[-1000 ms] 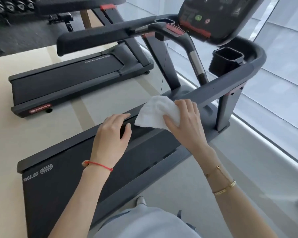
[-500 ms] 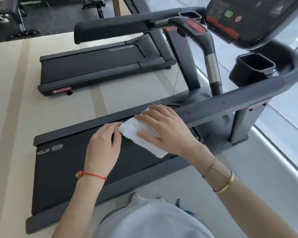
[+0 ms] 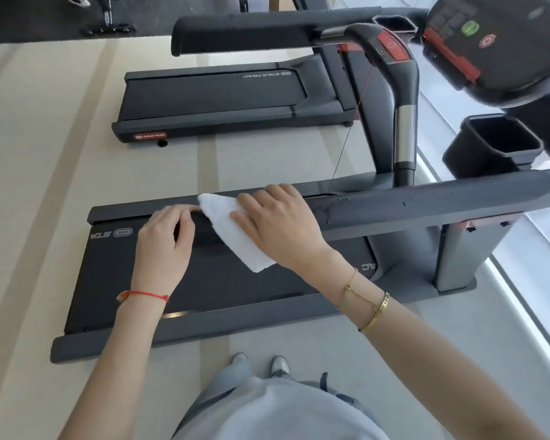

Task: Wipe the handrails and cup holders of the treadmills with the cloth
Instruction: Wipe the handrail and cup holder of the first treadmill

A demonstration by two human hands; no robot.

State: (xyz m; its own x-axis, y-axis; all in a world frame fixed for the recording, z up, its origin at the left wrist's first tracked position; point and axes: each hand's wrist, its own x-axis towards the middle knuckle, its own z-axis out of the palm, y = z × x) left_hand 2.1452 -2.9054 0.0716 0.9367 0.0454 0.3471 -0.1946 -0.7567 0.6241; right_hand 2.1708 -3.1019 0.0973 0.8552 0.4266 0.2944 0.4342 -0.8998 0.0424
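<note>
Since the earlier frame the folded white cloth point(image 3: 235, 231) and both hands have slid left along the near dark grey padded handrail point(image 3: 426, 206), towards its end. Two dark grey treadmills in view: near one point(image 3: 204, 322), far one point(image 3: 223, 103). Two handrails on the near machine; far rail point(image 3: 251, 33) untouched. Two black cup holders: one point(image 3: 492, 144) just past the near rail, one point(image 3: 394, 25) by the far rail. Right hand point(image 3: 280, 227) lies on the cloth, thumb hooked round its edge, pressing it to the rail. Left hand point(image 3: 165, 246), fingers curled over the rail end, just beside the cloth.
</note>
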